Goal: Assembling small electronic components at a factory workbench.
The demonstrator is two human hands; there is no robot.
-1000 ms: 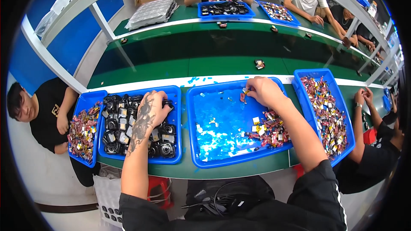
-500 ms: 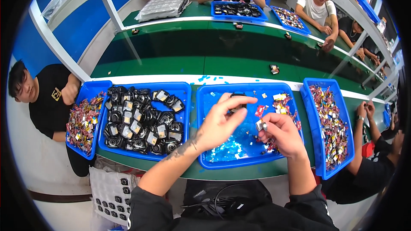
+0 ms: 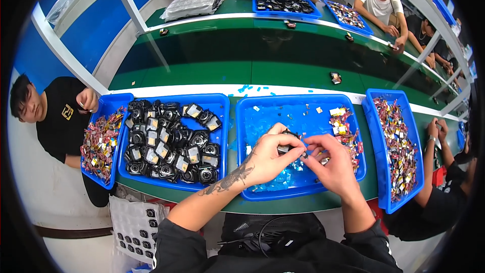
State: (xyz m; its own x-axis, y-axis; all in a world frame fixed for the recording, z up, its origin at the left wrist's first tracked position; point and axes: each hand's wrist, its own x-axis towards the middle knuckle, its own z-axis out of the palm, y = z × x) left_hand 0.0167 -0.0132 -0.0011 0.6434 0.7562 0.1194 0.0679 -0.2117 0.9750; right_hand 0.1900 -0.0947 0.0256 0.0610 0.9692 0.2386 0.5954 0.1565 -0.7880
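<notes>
My left hand (image 3: 273, 159) is closed around a small black watch-like casing (image 3: 284, 148), mostly covered by my fingers. Against it, the fingertips of my right hand (image 3: 333, 164) come together on a small dark bit too hidden to name. Both hands meet above the middle blue tray (image 3: 242, 121). Inside that tray lie scraps of blue film (image 3: 270, 184) and, along its right side, a heap of small battery packs with red and yellow parts (image 3: 341, 121).
Left of my hands, a blue tray (image 3: 225, 121) holds many black watch-like casings (image 3: 166, 141). Narrow trays of battery packs stand at far left (image 3: 107, 139) and right (image 3: 396, 141). Beyond runs a green conveyor (image 3: 202, 71) carrying a few parts. Co-workers sit around; white posts (image 3: 129, 7) frame the bench.
My right hand has moved left and my left hand lower, so their fingertips now meet at the casing. The silvery piece that showed in my right fingers is hidden. The view has shifted slightly.
</notes>
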